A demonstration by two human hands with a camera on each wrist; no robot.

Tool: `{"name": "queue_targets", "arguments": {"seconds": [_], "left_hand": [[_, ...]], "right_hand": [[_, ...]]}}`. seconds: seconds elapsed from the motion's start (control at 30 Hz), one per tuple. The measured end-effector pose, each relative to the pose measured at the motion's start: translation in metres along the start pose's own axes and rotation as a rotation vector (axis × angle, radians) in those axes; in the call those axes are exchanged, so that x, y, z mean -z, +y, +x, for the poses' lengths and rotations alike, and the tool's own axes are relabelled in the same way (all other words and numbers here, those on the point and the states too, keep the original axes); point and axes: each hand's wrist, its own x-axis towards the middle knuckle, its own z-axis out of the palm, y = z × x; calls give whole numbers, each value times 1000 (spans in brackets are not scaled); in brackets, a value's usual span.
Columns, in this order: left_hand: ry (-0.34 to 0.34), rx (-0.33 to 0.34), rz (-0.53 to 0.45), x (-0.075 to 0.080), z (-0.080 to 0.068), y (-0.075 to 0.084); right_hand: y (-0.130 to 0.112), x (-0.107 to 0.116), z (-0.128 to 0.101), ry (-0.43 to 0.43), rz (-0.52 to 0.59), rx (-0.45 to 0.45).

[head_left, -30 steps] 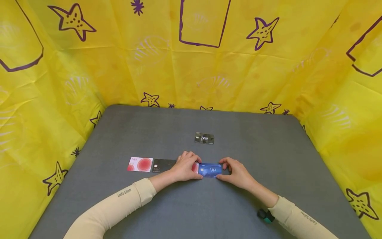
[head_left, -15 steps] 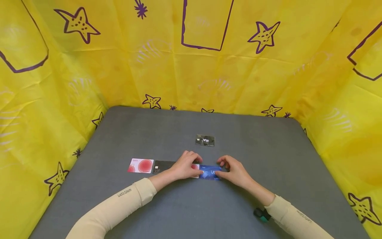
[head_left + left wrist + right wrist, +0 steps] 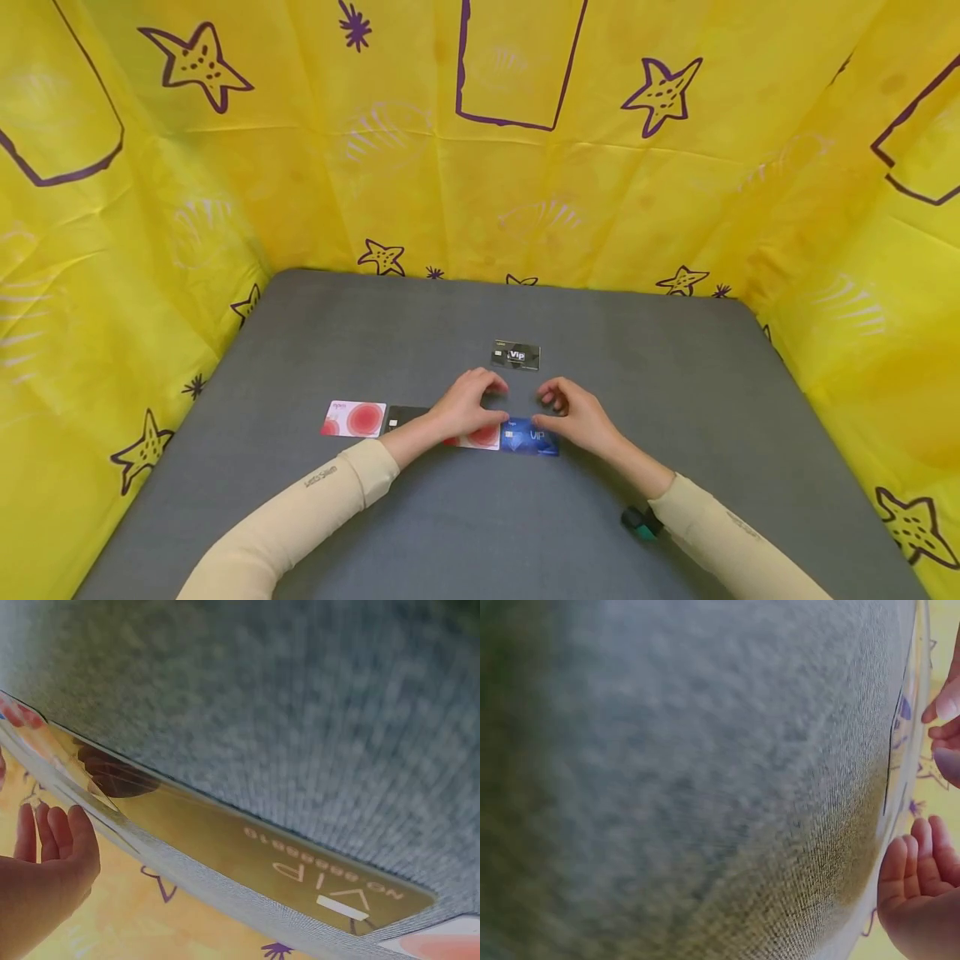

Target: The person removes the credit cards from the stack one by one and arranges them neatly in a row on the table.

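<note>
Four-sided bank-style cards lie side by side in a row: a pink-and-white card (image 3: 355, 419) with red circles at the left end, a black VIP card (image 3: 402, 417), a second red-circled card (image 3: 482, 437) and a blue VIP card (image 3: 529, 437) at the right end. My left hand (image 3: 467, 405) hovers over the row, partly hiding the black card and the second red-circled one. At the blue card's upper edge is my right hand (image 3: 579, 412); whether its thumb touches the card cannot be told. Both hands have bent, parted fingers with nothing between them.
Behind the hands, another black Vip card (image 3: 516, 355) lies alone on the grey table (image 3: 390, 333). A dark and green object (image 3: 641, 523) is by the right forearm. Yellow patterned cloth (image 3: 510, 167) encloses the back and sides.
Both hands have come off the blue card's edges and moved away from me, the right also slightly leftward. More of the blue and red-circled cards now shows. The row stays in place.
</note>
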Motion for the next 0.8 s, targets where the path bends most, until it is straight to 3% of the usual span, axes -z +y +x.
{"name": "queue_targets", "arguments": {"seconds": [0.3,0.8], "left_hand": [[41,19,-39,1,10,-8],[94,130,-45,5,29,-17]], "right_hand": [[2,-1,14,24,29,-46],[6,-2,40,63,12,-84]]}}
